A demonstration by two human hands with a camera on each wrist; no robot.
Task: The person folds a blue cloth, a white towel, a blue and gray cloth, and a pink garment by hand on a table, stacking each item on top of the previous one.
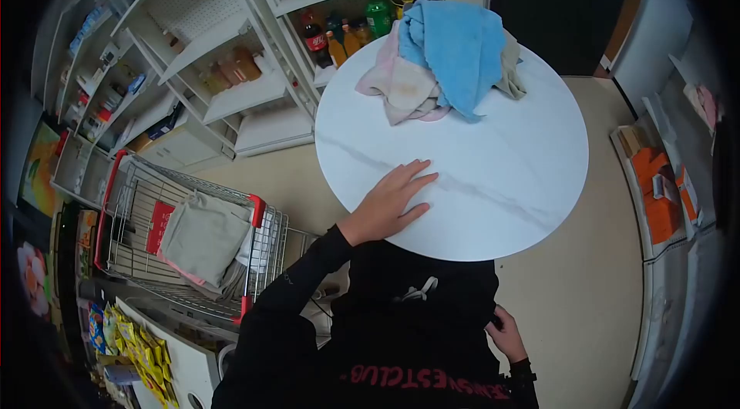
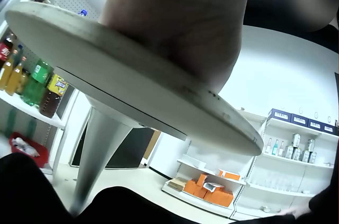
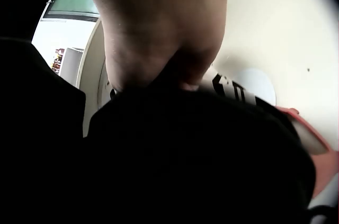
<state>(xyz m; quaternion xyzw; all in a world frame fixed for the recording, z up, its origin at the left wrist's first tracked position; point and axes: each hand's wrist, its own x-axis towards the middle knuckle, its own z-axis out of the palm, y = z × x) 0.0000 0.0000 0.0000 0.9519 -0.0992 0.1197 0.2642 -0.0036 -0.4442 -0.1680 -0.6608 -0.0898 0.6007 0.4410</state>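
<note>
Blue cloth [image 1: 455, 50] lies crumpled partly over a pinkish cloth [image 1: 397, 89] and a beige cloth [image 1: 512, 70], toward the far edge of the round white table [image 1: 501, 154]; from your left hand [image 1: 393, 197] it lies ahead and somewhat to the right, apart from the fingertips, its longer drape running toward you to a pointed corner. Your left hand is the nearer, resting on the near left tabletop, fingers extended and spread, holding nothing; your right hand [image 1: 509, 337] is low beside your black clothing [image 1: 432, 278], fingers mostly hidden, so I cannot tell whether it grips anything.
</note>
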